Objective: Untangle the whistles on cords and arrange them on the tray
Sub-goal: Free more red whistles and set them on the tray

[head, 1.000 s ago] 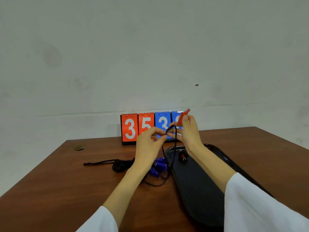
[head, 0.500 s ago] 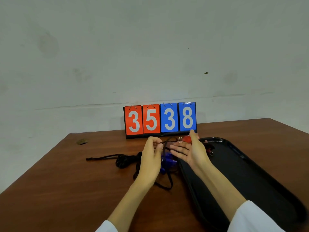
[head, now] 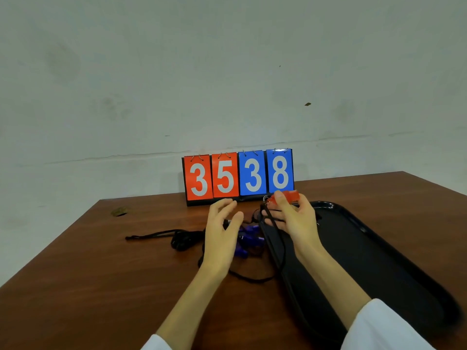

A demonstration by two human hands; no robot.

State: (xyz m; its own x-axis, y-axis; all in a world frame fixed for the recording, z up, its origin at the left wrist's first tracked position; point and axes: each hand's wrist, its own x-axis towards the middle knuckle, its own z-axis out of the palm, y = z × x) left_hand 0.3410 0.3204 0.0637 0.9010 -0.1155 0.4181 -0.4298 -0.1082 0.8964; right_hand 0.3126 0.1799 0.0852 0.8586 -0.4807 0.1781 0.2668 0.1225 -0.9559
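Observation:
My right hand (head: 297, 223) holds a red whistle (head: 288, 196) between thumb and fingers, just above the far left corner of the black tray (head: 379, 248). Its black cord (head: 274, 238) hangs from a metal ring, crosses my fingers and loops down onto the table. My left hand (head: 222, 233) hovers with fingers spread and relaxed, holding nothing. Below and between the hands lie blue whistles (head: 249, 242) in a heap. A tangle of black cords (head: 180, 239) lies to their left on the wooden table.
A flip scoreboard (head: 238, 176) reading 3538 stands at the table's far edge against the wall. A small brown scrap (head: 118, 211) lies at the far left of the table. The tray stretches along the right side toward me.
My left hand has let go of the cord and spread its fingers. My right hand, which was lowered toward the tray, now pinches the red whistle more firmly above the tray corner.

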